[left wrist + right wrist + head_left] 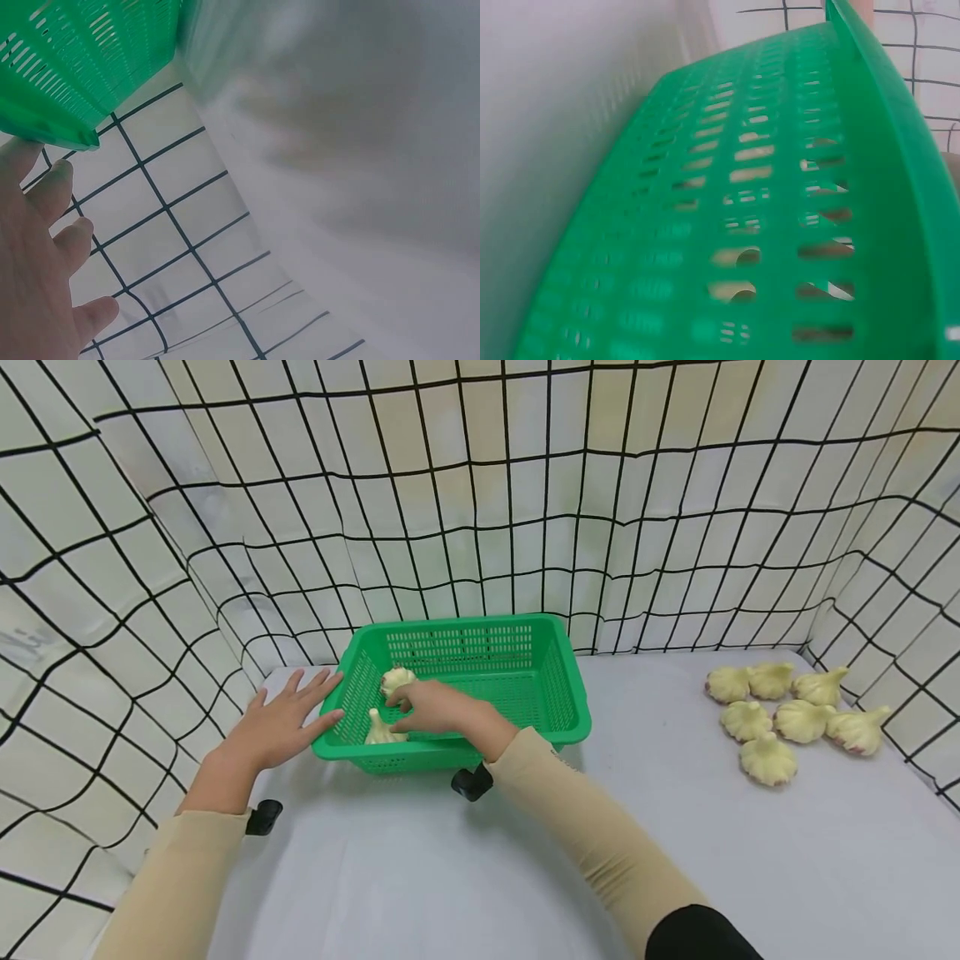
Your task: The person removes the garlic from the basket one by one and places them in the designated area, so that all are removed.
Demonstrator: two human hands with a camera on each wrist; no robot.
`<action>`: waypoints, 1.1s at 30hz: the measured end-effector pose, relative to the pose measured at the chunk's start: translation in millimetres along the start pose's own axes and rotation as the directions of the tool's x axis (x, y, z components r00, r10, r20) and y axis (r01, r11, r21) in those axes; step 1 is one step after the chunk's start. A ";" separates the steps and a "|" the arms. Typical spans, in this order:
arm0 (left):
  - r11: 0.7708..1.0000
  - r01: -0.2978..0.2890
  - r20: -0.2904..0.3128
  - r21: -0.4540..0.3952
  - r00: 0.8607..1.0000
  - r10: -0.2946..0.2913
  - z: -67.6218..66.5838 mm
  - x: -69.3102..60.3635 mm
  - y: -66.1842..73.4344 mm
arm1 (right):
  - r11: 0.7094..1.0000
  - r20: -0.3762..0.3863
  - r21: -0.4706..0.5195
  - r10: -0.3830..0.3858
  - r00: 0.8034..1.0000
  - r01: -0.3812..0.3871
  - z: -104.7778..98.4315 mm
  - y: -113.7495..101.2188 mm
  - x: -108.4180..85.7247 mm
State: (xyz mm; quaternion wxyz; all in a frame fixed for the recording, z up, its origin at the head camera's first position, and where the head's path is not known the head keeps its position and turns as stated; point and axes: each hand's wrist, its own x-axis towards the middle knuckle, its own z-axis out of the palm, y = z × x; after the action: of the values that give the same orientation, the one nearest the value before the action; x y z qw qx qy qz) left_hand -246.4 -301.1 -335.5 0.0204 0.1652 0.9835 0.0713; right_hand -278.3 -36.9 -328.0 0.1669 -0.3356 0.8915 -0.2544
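A green slotted plastic basket stands on the white table. Inside its left end are two garlic bulbs: one garlic bulb towards the back, another garlic bulb nearer the front with its stem up. My right hand reaches over the front rim, its bent index finger and thumb apart beside these bulbs; whether the fingertips touch either is unclear. The right wrist view shows only bits of garlic and fingers through the slots. My left hand lies against the basket's left rim, fingers spread; its fingertips meet the rim's underside.
Several more garlic bulbs lie grouped on the right side of the table. Black grid netting over white walls encloses the back and both sides, close behind the basket.
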 end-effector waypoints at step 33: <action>1.000 -0.002 0.004 0.001 1.000 0.002 1.0 1.5 -0.3 | 0.978 0.161 -0.207 0.066 0.985 -0.032 23.5 6.2 44.2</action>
State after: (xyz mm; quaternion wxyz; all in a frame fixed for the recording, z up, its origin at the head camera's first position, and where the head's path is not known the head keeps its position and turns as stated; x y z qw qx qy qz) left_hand -247.8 -300.8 -336.5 0.0224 0.1662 0.9833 0.0705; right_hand -302.3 -71.1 -356.2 0.2118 -0.3488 0.9039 -0.1285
